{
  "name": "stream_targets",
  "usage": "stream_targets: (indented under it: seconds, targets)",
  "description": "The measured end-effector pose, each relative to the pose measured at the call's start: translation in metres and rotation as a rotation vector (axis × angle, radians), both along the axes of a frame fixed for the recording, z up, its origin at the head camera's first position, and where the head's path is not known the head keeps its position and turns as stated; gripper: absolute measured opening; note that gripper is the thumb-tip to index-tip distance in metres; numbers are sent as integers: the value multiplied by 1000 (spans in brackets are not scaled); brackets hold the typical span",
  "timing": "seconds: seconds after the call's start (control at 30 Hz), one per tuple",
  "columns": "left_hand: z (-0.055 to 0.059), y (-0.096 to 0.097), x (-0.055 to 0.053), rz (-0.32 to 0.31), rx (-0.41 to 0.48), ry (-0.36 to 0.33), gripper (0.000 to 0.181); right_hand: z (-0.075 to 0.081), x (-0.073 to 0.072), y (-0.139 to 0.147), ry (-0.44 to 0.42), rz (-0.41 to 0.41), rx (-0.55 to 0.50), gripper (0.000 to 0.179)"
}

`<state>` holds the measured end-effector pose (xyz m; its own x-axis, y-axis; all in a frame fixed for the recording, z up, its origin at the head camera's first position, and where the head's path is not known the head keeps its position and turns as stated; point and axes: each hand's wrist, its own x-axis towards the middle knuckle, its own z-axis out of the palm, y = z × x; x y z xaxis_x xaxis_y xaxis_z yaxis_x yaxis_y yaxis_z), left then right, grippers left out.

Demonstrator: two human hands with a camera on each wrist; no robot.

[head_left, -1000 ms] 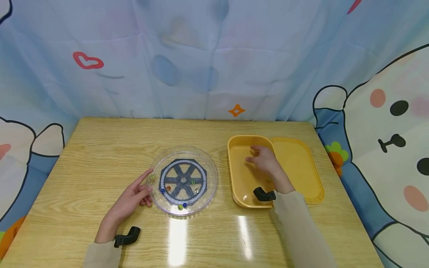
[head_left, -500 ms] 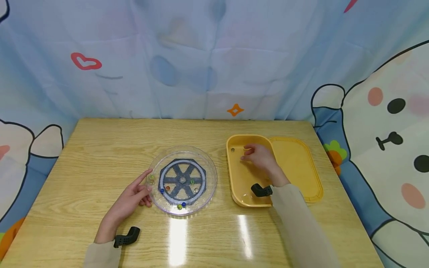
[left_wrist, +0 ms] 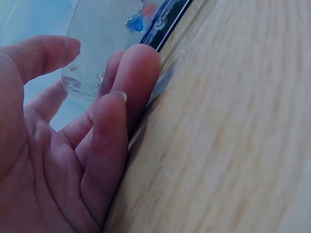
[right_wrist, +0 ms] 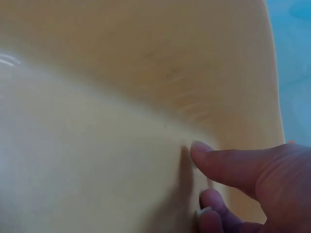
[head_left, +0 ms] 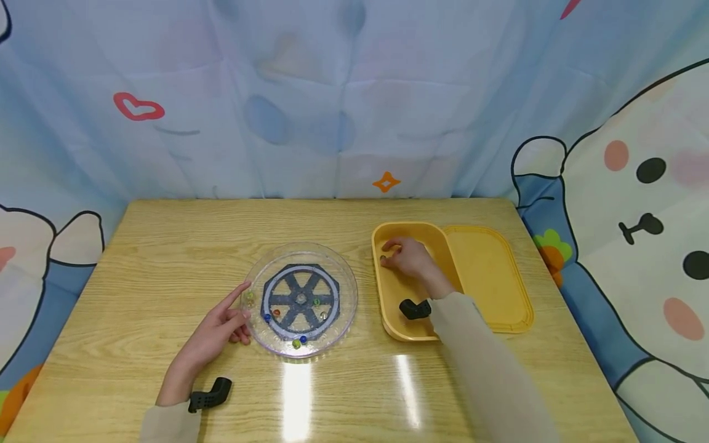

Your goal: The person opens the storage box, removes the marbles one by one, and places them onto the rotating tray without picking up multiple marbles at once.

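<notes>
A clear round dish [head_left: 344, 286] holds several glass marbles, among them a blue marble [head_left: 268, 318], a red marble [head_left: 276, 312] and a yellow marble [head_left: 296, 344]. A dark spoked shape [head_left: 288, 299] shows through its bottom. My left hand [head_left: 213, 335] touches the dish's left rim, index finger extended, other fingers loosely bent near the table. Inside the yellow bin [head_left: 388, 307], my right hand [head_left: 411, 257] reaches to the left wall, thumb and fingers bent round a small marble [head_left: 383, 258]. In the right wrist view, the thumb [right_wrist: 228, 165] hides the marble; I cannot tell whether it is pinched.
A flat yellow lid [head_left: 493, 277] lies to the right of the bin, partly under it. Both sit on a wooden table [head_left: 183, 258] with a printed curtain [head_left: 310, 123] behind. Black wrist cameras are strapped at both cuffs.
My right hand has moved left across the bin, its thumb and fingers now at the marble by the left wall. That marble has rolled slightly nearer. My left hand stays at the dish.
</notes>
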<state>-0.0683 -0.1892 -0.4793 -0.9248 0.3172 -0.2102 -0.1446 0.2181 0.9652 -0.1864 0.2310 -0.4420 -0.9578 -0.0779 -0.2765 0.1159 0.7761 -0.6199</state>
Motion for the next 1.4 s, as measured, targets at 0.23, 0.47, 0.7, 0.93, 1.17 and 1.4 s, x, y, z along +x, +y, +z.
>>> stream_targets:
  seconds: [0.23,0.47,0.7,0.93,1.17,1.4]
  targets:
    - [0,0,0,3,-2,8,61,1,-1,-1,9,-4,13,23]
    - [0,1,1,8,2,5,61,-2,-2,-6,34,9,25,22]
    - [0,0,1,2,7,12,61,-2,-1,-11,48,14,48,14]
    - [0,1,1,6,3,9,61,0,-1,-9,44,-7,59,17]
    - [1,2,0,6,-2,-14,61,5,1,-7,15,-57,17,19]
    - [0,1,-1,4,7,-7,61,16,4,-6,27,-86,-66,19]
